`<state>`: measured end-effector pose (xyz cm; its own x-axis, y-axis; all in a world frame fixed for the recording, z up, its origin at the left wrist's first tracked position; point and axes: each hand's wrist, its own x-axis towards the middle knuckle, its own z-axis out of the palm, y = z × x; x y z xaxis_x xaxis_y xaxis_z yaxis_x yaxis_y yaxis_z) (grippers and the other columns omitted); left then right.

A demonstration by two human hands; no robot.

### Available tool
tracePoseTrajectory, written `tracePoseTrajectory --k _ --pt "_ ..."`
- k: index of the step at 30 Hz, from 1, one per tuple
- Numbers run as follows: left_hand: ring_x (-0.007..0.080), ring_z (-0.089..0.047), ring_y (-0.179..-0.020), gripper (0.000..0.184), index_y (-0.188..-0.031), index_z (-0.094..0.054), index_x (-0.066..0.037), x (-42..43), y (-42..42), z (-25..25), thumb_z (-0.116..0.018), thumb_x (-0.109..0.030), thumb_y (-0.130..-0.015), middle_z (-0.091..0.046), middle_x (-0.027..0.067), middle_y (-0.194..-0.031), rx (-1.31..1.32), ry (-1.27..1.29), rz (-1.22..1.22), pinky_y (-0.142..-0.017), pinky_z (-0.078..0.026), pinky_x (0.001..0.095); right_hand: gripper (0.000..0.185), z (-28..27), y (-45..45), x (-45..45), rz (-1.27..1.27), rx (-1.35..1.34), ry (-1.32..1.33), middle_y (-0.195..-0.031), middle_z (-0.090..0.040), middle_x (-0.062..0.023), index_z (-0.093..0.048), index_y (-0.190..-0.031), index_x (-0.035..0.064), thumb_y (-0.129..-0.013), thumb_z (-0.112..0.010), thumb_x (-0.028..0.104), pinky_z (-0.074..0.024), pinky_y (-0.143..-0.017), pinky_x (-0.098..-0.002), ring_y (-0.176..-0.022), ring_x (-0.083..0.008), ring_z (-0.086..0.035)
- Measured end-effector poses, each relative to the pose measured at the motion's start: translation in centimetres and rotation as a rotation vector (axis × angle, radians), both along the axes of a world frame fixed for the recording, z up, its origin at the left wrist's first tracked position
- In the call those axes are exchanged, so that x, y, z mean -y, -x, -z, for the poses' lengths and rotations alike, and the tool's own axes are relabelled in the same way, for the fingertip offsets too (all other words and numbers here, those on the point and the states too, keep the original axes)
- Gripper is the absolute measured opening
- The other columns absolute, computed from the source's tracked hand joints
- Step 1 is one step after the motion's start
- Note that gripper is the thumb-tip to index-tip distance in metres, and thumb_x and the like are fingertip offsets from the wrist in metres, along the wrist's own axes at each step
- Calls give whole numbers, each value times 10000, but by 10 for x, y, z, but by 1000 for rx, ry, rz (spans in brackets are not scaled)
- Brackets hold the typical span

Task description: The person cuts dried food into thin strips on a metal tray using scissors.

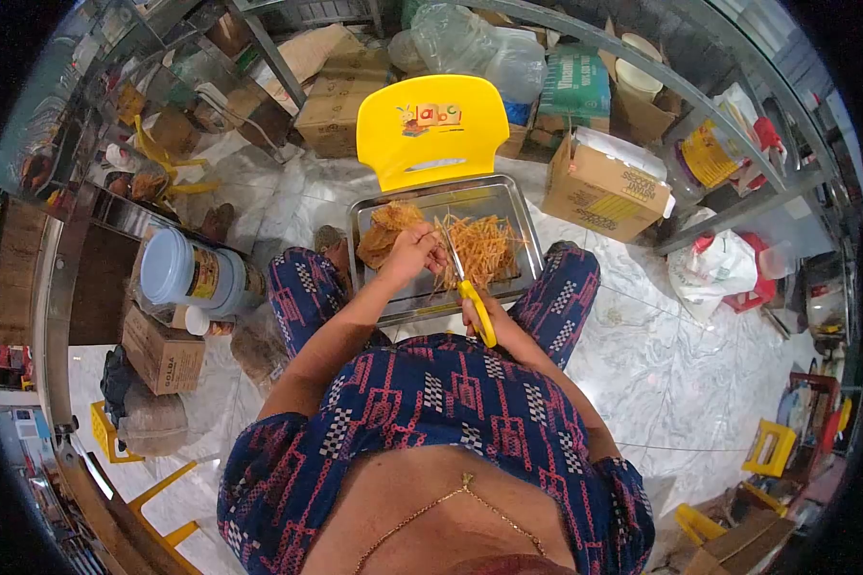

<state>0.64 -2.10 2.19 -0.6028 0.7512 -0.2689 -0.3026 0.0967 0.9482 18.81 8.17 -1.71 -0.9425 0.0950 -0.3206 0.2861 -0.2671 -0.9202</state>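
A pair of scissors (469, 292) with yellow handles is in my right hand (481, 316), its blades pointing away from me over a metal tray (414, 309). My left hand (420, 253) is closed in a pinch just left of the blades, seemingly on a small orange-brown piece that its fingers mostly hide. Flat orange-brown dried pieces (382, 230) lie in the tray's left side, beyond my left hand. To the right, a loose heap of thin orange-brown strips (489, 244) spreads under and beside the scissors.
Behind the tray stands a yellow chair back (431, 129). Cardboard boxes (604, 187) and metal shelving (686, 81) line the far side. Pale blue buckets (177, 268) and another carton (163, 355) are at the left. A white bag (708, 273) sits at the right on the marbled floor (671, 374).
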Motion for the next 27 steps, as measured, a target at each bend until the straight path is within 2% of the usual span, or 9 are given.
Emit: tracePoseTrajectory --k 5,11,17,21,23,27 --pt "165 -558 -516 182 -786 -485 -18 0 2 2 -426 -171 -865 -549 85 -628 26 -6 12 -445 -476 257 315 -8 0 0 7 -3 -38 -572 -434 18 -465 -902 57 -818 -528 354 -377 -401 -194 -436 -61 -444" --pt "154 -554 -546 160 -810 -468 -47 -1 3 5 -438 -194 -865 -544 75 -634 42 -11 28 -455 -482 270 286 -21 0 -1 61 76 -42 -529 -435 13 -503 -820 56 -801 -557 336 -371 -351 -200 -377 -72 -433" --pt "164 -563 -545 158 -798 -467 -50 -2 4 10 -435 -189 -865 -547 85 -637 45 -8 -5 -456 -483 269 250 -19 0 -3 67 88 59 -521 -415 23 -492 -791 67 -798 -569 305 -373 -361 -196 -383 -66 -422" --pt "172 -569 -551 155 -804 -461 -49 -1 4 11 -427 -186 -867 -548 85 -641 36 -17 8 -460 -482 272 234 -9 4 3 47 24 15 -536 -402 36 -468 -790 72 -822 -531 295 -375 -386 -185 -413 -55 -414" --pt "180 -572 -558 159 -801 -454 -43 2 -3 9 -422 -185 -866 -545 86 -644 60 0 164 -465 -482 270 234 -1 4 3 42 2 12 -542 -400 39 -460 -788 73 -830 -517 296 -378 -395 -182 -422 -52 -412" --pt "166 -562 -531 165 -779 -479 -27 1 -13 -4 -415 -153 -864 -535 68 -623 114 -2 92 -440 -465 254 238 8 4 3 43 -38 -84 -531 -396 37 -472 -794 76 -838 -499 308 -370 -382 -186 -403 -56 -412"
